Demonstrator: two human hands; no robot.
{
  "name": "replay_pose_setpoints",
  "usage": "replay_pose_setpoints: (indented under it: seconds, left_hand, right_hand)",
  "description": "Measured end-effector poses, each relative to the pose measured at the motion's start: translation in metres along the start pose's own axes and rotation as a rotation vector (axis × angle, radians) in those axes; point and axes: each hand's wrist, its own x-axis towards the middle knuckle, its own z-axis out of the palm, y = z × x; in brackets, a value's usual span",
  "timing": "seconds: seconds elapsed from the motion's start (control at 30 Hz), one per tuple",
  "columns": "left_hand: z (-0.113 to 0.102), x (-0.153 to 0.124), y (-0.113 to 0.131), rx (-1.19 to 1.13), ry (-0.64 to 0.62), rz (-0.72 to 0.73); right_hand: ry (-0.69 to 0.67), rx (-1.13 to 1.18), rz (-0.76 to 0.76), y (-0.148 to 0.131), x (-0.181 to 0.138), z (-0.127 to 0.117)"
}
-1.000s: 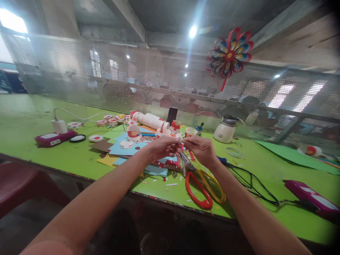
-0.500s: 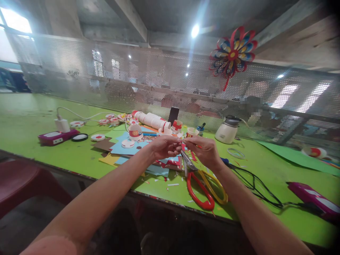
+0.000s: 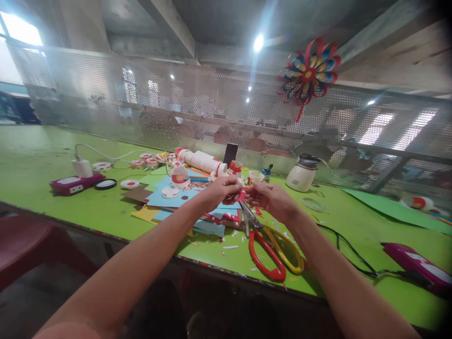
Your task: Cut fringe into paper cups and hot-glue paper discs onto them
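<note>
My left hand (image 3: 226, 192) is closed in a pinch above the paper pile, its fingers curled towards the right. Facing it across a small gap, my right hand (image 3: 269, 197) has thumb and fingers pressed together. Whatever small piece either hand may hold is too tiny to make out. Just below my hands lie scissors (image 3: 254, 222) with one red and one yellow handle, their blades pointing at the stacked coloured paper (image 3: 165, 200). Behind my fingers stand paper cups, one with a red band (image 3: 235, 166), and a plain-rimmed cup (image 3: 256, 176).
White paper scraps (image 3: 230, 247) dot the green table (image 3: 141, 225) near its front edge. A thermos jug (image 3: 301, 174) stands back right. Purple devices lie at the left (image 3: 76, 183) and right (image 3: 416, 266), with cables. A row of stacked cups (image 3: 201, 161) lies behind.
My hands have drawn slightly apart, and my right hand has turned and lowered a little. The scissors and the other things on the table stay put.
</note>
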Motion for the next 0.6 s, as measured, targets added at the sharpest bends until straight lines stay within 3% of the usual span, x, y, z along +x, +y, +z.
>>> replay_pose_setpoints:
  seconds: [0.23,0.5,0.6]
  left_hand:
    - [0.0071,-0.0019,0.0003,0.107,0.008,-0.004]
    - [-0.0005,0.0001,0.0022,-0.1,-0.075,-0.145]
    - [0.0005,-0.0004,0.0013,-0.08,-0.098,-0.129]
  right_hand:
    - [-0.02,0.063,0.055,0.0039,0.0005,0.0038]
    - [-0.022,0.031,0.076,0.0027,-0.0001,-0.0004]
    - [-0.035,0.002,0.103,0.0033,-0.0003,-0.0007]
